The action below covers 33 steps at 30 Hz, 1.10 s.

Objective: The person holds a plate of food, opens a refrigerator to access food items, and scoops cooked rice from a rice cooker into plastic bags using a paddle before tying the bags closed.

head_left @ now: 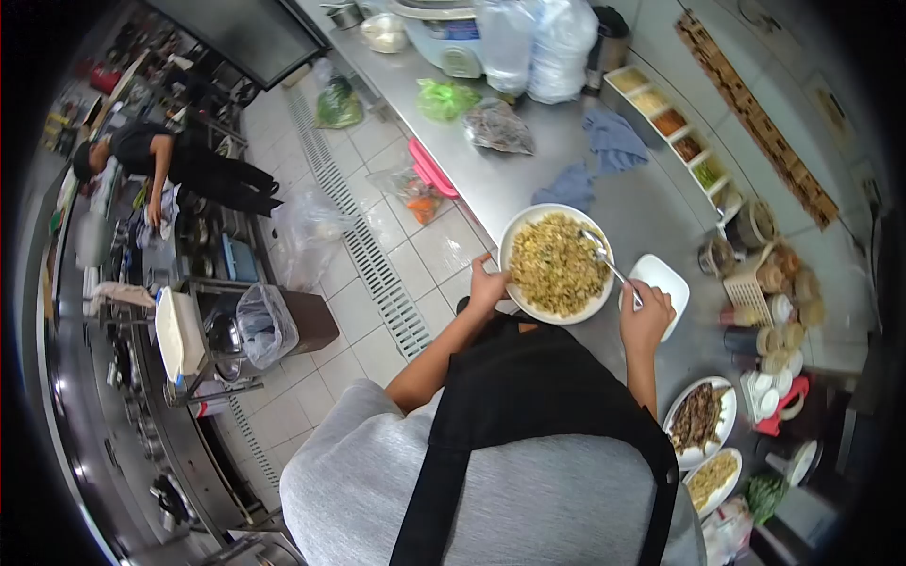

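A round white bowl (505, 247) full of fried rice (557, 264) is in front of me at the edge of the steel counter. My left hand (488, 286) grips the bowl's left rim, thumb up along the side. In my right hand (646, 316) is the handle of a metal spoon (612, 263), whose head rests in the rice at the right side. Just beyond that hand, a square white dish (663, 280) lies on the counter, partly covered by the hand.
Blue cloths (613, 141) and a bag of dark food (497, 126) lie farther up the steel counter (528, 179). A topping rack (670, 123) and sauce jars (779, 283) line the wall. At right sits a plate of browned food (696, 420). A co-worker (179, 160) stands at the left.
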Each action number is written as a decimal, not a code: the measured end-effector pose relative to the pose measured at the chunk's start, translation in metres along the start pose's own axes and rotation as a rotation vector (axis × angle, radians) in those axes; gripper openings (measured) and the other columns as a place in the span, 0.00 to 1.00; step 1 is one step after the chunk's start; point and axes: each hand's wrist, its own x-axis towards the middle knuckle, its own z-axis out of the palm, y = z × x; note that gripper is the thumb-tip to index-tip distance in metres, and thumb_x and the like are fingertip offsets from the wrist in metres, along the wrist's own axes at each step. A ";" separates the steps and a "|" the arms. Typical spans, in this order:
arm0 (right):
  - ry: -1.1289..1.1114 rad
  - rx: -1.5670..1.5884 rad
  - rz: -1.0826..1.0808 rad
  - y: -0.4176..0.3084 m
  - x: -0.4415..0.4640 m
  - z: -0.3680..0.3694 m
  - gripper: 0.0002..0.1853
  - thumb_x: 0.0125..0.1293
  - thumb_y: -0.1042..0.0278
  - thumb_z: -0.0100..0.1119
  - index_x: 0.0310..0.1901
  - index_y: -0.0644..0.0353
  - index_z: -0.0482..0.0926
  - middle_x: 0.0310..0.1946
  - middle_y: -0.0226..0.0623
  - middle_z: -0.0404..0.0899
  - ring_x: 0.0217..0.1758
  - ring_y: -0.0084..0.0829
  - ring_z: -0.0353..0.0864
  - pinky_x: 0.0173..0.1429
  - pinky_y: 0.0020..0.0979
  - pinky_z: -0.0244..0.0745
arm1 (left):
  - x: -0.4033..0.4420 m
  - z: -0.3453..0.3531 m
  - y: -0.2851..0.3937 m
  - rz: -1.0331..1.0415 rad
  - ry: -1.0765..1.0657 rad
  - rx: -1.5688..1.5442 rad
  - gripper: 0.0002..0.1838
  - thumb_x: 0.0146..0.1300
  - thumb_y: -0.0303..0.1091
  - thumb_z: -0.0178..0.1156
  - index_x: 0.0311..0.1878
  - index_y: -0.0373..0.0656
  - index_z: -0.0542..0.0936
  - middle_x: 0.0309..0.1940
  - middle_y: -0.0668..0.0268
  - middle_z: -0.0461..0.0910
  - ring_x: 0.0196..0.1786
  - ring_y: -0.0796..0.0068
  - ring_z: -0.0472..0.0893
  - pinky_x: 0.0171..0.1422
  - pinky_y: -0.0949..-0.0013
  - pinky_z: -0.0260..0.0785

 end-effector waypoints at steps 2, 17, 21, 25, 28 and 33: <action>-0.009 -0.001 0.024 0.001 -0.003 -0.002 0.09 0.53 0.58 0.58 0.31 0.52 0.81 0.24 0.31 0.73 0.33 0.34 0.69 0.43 0.36 0.58 | -0.003 -0.001 0.008 0.013 -0.026 0.068 0.35 0.47 0.21 0.54 0.58 0.37 0.49 0.25 0.56 0.74 0.23 0.66 0.78 0.25 0.65 0.76; 0.042 0.049 -0.197 0.005 0.011 -0.003 0.04 0.53 0.66 0.58 0.30 0.53 0.79 0.27 0.28 0.73 0.34 0.29 0.72 0.48 0.34 0.57 | -0.005 0.001 -0.007 -0.071 -0.018 0.050 0.33 0.46 0.19 0.51 0.57 0.38 0.52 0.28 0.55 0.74 0.26 0.65 0.79 0.26 0.66 0.76; 0.016 0.074 -0.188 0.002 0.012 0.000 0.04 0.54 0.67 0.56 0.30 0.54 0.78 0.27 0.29 0.76 0.34 0.29 0.74 0.47 0.34 0.57 | -0.009 0.001 -0.008 -0.057 -0.007 0.044 0.34 0.46 0.20 0.52 0.58 0.38 0.52 0.27 0.57 0.74 0.24 0.69 0.78 0.22 0.70 0.73; -0.058 0.047 -0.140 -0.001 0.011 0.001 0.04 0.55 0.67 0.56 0.30 0.54 0.77 0.27 0.29 0.77 0.34 0.30 0.75 0.47 0.33 0.57 | -0.009 -0.006 -0.012 0.030 0.010 0.315 0.35 0.50 0.31 0.60 0.59 0.34 0.53 0.28 0.57 0.73 0.24 0.70 0.78 0.26 0.71 0.74; -0.060 0.076 -0.132 -0.001 0.009 0.001 0.04 0.55 0.67 0.55 0.30 0.54 0.77 0.28 0.29 0.77 0.34 0.30 0.75 0.47 0.33 0.57 | -0.001 -0.012 -0.010 0.146 0.074 0.230 0.37 0.52 0.40 0.63 0.58 0.33 0.56 0.23 0.58 0.75 0.21 0.73 0.77 0.23 0.74 0.71; -0.058 0.074 -0.101 0.004 0.002 0.000 0.04 0.55 0.66 0.56 0.30 0.54 0.78 0.29 0.30 0.76 0.35 0.31 0.74 0.48 0.33 0.57 | 0.042 -0.018 0.014 0.374 0.201 0.285 0.33 0.53 0.40 0.63 0.56 0.34 0.59 0.22 0.60 0.76 0.20 0.77 0.76 0.24 0.76 0.66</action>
